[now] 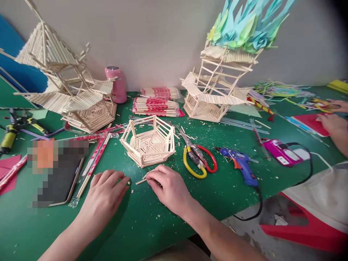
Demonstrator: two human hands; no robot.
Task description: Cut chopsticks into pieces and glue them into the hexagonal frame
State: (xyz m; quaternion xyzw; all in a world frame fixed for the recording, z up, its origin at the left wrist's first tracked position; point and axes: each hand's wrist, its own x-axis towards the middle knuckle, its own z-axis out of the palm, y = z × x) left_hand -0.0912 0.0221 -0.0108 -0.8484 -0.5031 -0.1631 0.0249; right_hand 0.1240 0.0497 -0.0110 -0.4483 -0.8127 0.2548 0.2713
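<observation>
My right hand [168, 186] is closed, its thumb and fingertips pinching a short wooden stick [141, 181] just above the green tabletop. My left hand [108, 190] is curled to the left of it, with a tiny wooden stick piece [128, 182] at the tips of its thumb and forefinger. Directly beyond both hands stands a six-sided stick frame [148, 159] with a floor of sticks laid in rings. To its right lie scissors [199, 159] with one yellow and one red handle. A blue glue gun [240, 163] rests farther right.
Two stick pavilions [78, 98] [217, 96] stand at the back, with bundled sticks [156, 106] between them. A phone [65, 174] lies left, beside wrapped sticks [92, 165]. A pink bottle [118, 85] is near the wall. Another person's hand [330, 125] touches red paper; a purple power strip [282, 152] lies nearby.
</observation>
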